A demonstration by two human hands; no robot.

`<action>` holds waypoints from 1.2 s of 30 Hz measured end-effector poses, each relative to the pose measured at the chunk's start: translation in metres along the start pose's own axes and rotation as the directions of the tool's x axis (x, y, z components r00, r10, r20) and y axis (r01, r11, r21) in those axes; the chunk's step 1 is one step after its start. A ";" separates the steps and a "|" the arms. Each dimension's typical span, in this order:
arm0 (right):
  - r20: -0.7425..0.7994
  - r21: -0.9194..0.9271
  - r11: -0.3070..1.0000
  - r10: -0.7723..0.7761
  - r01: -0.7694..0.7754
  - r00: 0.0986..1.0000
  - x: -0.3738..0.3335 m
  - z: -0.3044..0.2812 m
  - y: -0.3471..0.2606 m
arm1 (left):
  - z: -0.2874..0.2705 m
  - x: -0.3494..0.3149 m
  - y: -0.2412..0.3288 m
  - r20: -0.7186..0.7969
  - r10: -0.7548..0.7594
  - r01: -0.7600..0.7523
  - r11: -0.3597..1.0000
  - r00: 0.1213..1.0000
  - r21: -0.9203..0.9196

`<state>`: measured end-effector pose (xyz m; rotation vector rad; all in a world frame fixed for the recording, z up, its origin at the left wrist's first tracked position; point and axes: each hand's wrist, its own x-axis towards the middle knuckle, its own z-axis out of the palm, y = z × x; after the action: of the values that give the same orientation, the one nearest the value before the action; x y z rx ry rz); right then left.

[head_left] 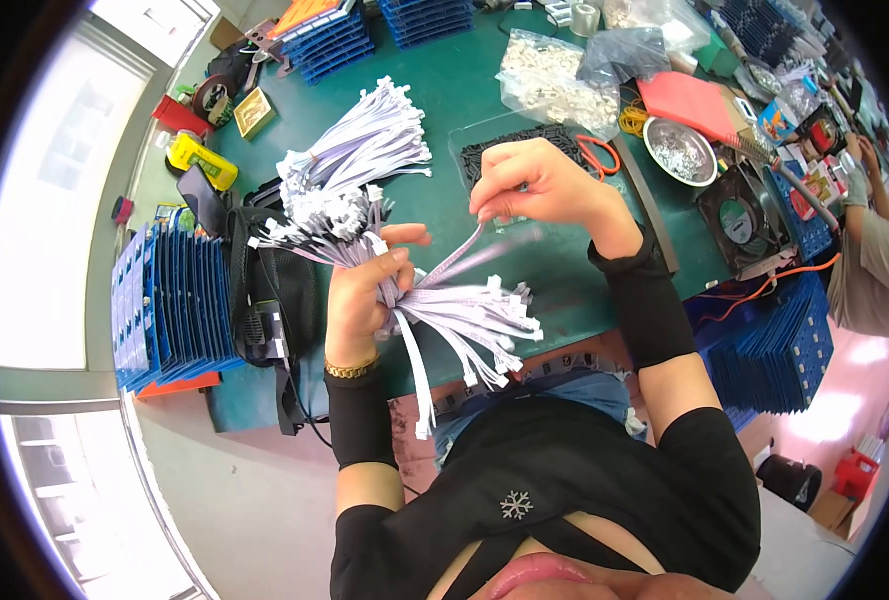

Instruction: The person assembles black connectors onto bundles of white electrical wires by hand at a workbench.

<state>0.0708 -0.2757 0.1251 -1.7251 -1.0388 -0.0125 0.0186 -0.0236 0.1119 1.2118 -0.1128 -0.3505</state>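
My left hand (362, 290) is closed round the middle of a bundle of white flat cables (479, 312) with small white connectors at their ends. One end of the bundle fans out to the right of this hand, the other to its upper left. Between thumb and fingertips, my right hand (536, 182) pinches the end of one cable (456, 258), drawn up and away from the rest. A second pile of similar cables (364, 138) lies on the table beyond my left hand. Below my right hand is a tray of small black parts (479, 160).
Orange-handled scissors (601, 158), a metal bowl (680, 152), a steel bar (646, 205) and a fan (739, 222) lie to the right. At the left are stacked blue boards (179, 310), a black bag (269, 300) and a yellow bottle (204, 162). Another person (872, 260) is far right.
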 end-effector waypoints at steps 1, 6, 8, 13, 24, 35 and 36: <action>0.031 0.094 0.993 0.072 -0.075 0.997 0.001 0.003 -0.006 | 0.001 -0.001 0.001 -0.005 0.008 -0.008 1.000 1.000 -0.005; -0.119 0.076 0.996 -0.038 0.048 0.992 0.010 0.023 -0.016 | 0.010 -0.004 0.005 0.066 -0.029 0.027 0.999 0.997 0.032; -0.249 0.037 0.986 -0.151 0.165 0.957 0.014 0.028 -0.017 | 0.003 -0.004 -0.002 0.143 -0.015 0.008 0.999 0.990 0.047; -0.272 -0.111 0.956 -0.294 0.273 0.917 0.023 0.045 -0.021 | -0.008 -0.003 -0.016 0.169 -0.070 0.064 0.997 0.983 0.038; -0.412 -0.335 0.899 -0.410 0.283 0.813 0.028 0.069 -0.018 | 0.013 -0.007 -0.008 0.198 0.065 -0.037 0.990 0.978 -0.138; -0.370 -0.201 0.950 -0.301 0.241 0.879 0.037 0.080 -0.030 | 0.013 -0.012 -0.008 0.064 0.018 -0.002 0.968 0.998 -0.251; -0.402 -0.093 0.979 -0.204 0.182 0.893 0.038 0.081 -0.031 | 0.012 -0.011 -0.009 0.076 0.014 0.004 0.972 0.997 -0.234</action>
<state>0.0375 -0.1872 0.1322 -1.5678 -0.8931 -0.5147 0.0031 -0.0336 0.1094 0.9645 -0.1378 -0.3949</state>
